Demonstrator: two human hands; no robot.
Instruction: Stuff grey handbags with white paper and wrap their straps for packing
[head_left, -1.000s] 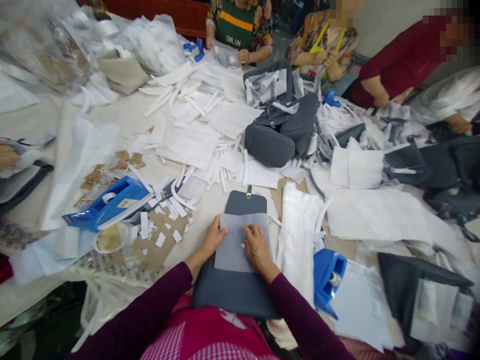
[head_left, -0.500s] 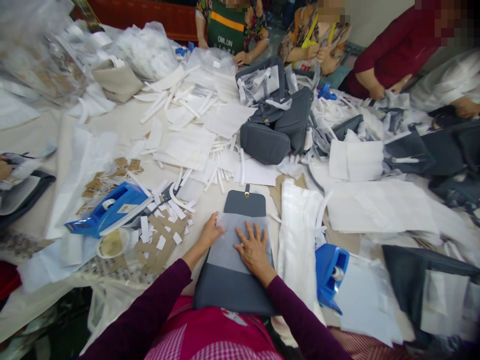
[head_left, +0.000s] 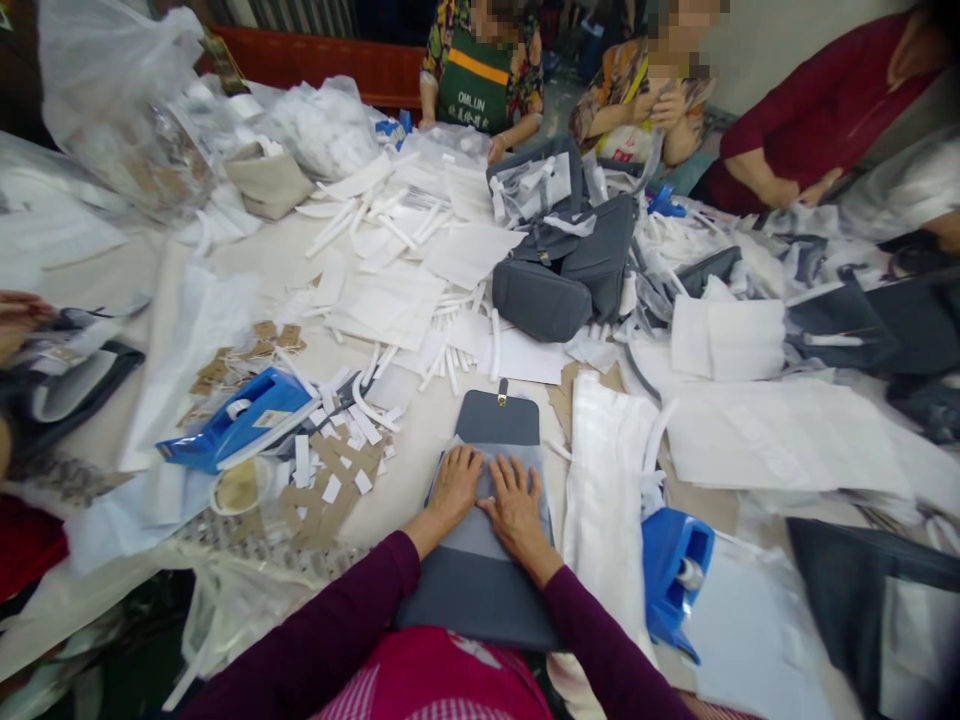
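The left hand (head_left: 455, 485) and right hand (head_left: 516, 510) lie flat and open, no grip being taken, on a translucent sheet (head_left: 491, 468) over a grey leather bag (head_left: 472, 600) at lower centre. The bag's long axis runs up the frame to a brass clasp (head_left: 502, 399), both hands being about equally near it. The sheet under the palms is hidden. Beyond lies the bench (head_left: 409, 430).
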